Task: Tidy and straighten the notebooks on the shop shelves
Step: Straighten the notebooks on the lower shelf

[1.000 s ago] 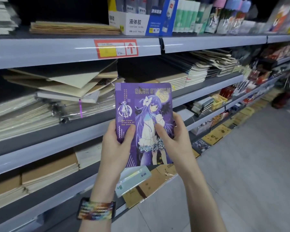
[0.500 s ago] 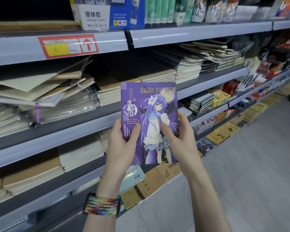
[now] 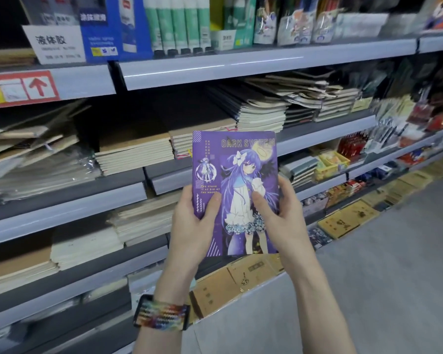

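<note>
My left hand (image 3: 192, 226) at 7 o'clock and right hand (image 3: 284, 221) at 5, both gripping the purple notebook (image 3: 237, 175) upright at centre, thumbs on its cover, stacked notebooks (image 3: 36, 146) beyond at 10 o'clock, seemingly askew through blur.

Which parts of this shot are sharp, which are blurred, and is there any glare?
Head view: the purple notebook and the left hand and right hand gripping it are sharp; the notebook stacks at far left smear with blur; a glare streak runs along the upper shelf edge; shelf lines bow, wide-angle distortion.
</note>
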Demonstrator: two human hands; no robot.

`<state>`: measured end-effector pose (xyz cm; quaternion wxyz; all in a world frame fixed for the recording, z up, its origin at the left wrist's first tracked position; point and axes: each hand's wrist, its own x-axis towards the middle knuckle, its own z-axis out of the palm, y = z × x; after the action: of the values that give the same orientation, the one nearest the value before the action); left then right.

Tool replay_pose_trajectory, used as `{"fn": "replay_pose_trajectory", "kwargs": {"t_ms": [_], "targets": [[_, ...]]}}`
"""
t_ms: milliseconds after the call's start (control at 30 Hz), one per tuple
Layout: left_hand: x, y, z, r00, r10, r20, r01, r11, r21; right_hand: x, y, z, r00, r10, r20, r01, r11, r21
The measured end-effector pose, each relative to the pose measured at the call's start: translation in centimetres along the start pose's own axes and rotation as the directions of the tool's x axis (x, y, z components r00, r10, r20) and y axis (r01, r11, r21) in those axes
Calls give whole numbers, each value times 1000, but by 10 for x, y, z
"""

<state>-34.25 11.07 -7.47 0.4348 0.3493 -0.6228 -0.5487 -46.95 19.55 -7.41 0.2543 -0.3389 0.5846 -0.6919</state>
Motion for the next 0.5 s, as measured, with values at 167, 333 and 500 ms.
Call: {"fn": "replay_pose_trajectory", "kwargs": {"t_ms": [167,333,500], "targets": [[1,-3,37,1000,-7,-16,7,1000,25,12,2,-36,1000,21,2,-21,1000,4],[1,-7,66,998,-55,0,55,998,-6,23,9,-64,999,40,-7,-40,999,4],[5,-18,85,998,-66,18,65,998,26,30,22,-82,997,81,-17,-81,997,8]]}}
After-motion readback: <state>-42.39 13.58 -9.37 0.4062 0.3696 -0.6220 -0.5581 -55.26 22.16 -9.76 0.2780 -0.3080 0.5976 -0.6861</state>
